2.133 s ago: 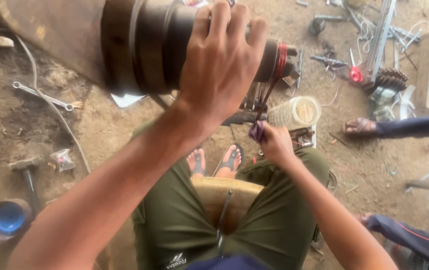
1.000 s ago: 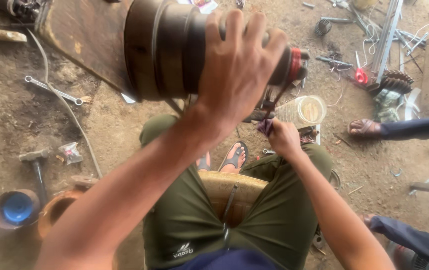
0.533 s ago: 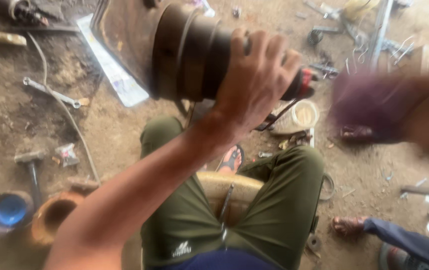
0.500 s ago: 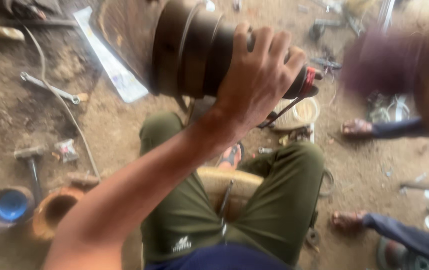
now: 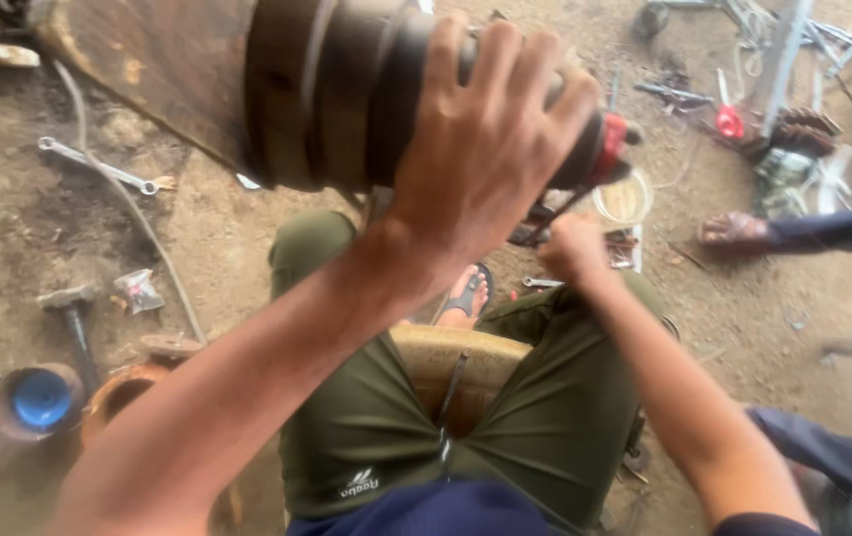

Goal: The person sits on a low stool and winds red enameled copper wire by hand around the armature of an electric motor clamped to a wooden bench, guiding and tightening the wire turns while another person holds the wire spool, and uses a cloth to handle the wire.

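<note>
A large rusty cylindrical motor part [image 5: 336,89] with grooved rings is held up over my knees. My left hand [image 5: 485,149] is spread over its right side and grips it. A red ring [image 5: 611,147] sits on the narrow end of the part. My right hand [image 5: 573,246] is closed just below that end, on a thin dark tool or wire that reaches up toward it; what it is I cannot make out. I sit on a wooden stool [image 5: 456,367] in green shorts, with one sandalled foot [image 5: 467,296] showing between my knees.
On the dirt floor lie a spanner [image 5: 96,167], a hammer [image 5: 70,310], a blue-lidded can [image 5: 41,397], a rusty round housing [image 5: 128,392] and a white tub [image 5: 624,199]. Scrap metal and tools [image 5: 763,109] pile up at the top right. Another person's foot [image 5: 733,230] and legs are at the right.
My right hand came back down from in front of the camera to the narrow end of the motor part. The left hand kept its grip while the view shifted.
</note>
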